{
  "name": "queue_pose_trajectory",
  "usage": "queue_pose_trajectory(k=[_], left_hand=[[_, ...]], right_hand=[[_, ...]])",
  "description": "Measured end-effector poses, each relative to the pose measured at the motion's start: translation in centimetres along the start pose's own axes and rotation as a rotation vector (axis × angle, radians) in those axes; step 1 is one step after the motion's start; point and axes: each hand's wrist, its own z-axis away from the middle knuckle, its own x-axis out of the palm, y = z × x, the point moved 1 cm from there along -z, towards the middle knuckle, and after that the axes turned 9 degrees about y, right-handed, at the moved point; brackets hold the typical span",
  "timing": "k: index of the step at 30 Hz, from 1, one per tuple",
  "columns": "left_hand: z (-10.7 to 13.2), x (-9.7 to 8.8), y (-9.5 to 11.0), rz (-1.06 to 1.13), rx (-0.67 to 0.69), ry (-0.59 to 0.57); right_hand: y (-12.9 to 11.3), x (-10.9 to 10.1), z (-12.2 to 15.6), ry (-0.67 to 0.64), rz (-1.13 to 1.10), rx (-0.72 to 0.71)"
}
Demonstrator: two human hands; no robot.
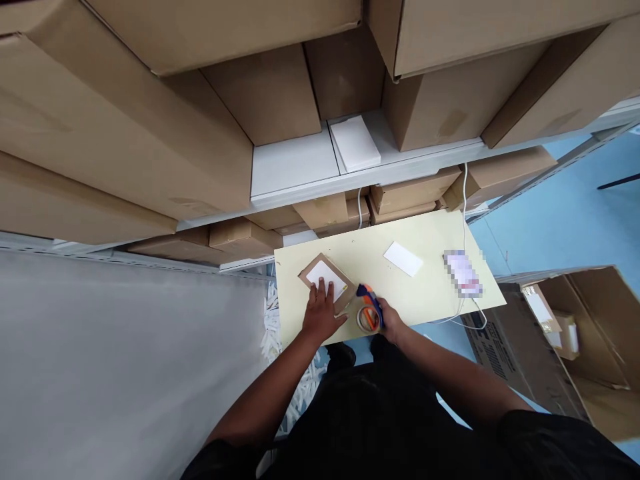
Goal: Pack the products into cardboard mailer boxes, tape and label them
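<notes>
My left hand (321, 312) rests with fingers spread on a small brown cardboard box (345, 301) that has a white label (319, 271) on its top. The box lies near the left end of a pale yellow table (380, 230). Just right of it, my right hand (392, 321) grips an orange and blue tape dispenser (371, 308) with a roll of tape in it. The dispenser's head is close to the box's right side; whether they touch I cannot tell. A white slip (403, 259) lies on the table beyond my right hand.
A blurred-out phone (463, 273) with a white cable lies at the table's right. Shelves (295, 170) of large cartons stand behind, with a white stack (355, 143) on one. An open carton (600, 333) holding small parcels stands lower right. Paper strips (273, 327) litter the floor at left.
</notes>
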Motion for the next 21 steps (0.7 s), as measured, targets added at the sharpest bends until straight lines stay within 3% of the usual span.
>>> queue_pose_trajectory(k=[3,6,11,15,18,21], left_hand=[[-1.0,-2.1,-2.2,-0.092,0.098,-0.079],[-2.9,-3.9,-4.6,-0.201,0.163,-0.078],[-5.0,-3.7,-5.5,-0.245,0.013,-0.006],[-4.8,-2.6,-4.2,-0.225,0.017,0.003],[-5.0,-2.2,-3.1,-0.206,-0.023,0.008],[-5.1,-1.9,-2.0,-0.182,-0.096,0.009]], right_hand=[[-5.4,2.1,-0.7,0.065,0.025,0.020],[-9.6,4.0,-1.5,0.031,0.069,0.006],[-12.3,5.1,-2.1,0.010,0.151,-0.012],[-9.4,2.4,-1.2,0.067,0.170,-0.046],[-4.2,-1.2,-0.2,0.160,0.131,-0.029],[0.8,-3.3,0.9,0.128,0.061,0.023]])
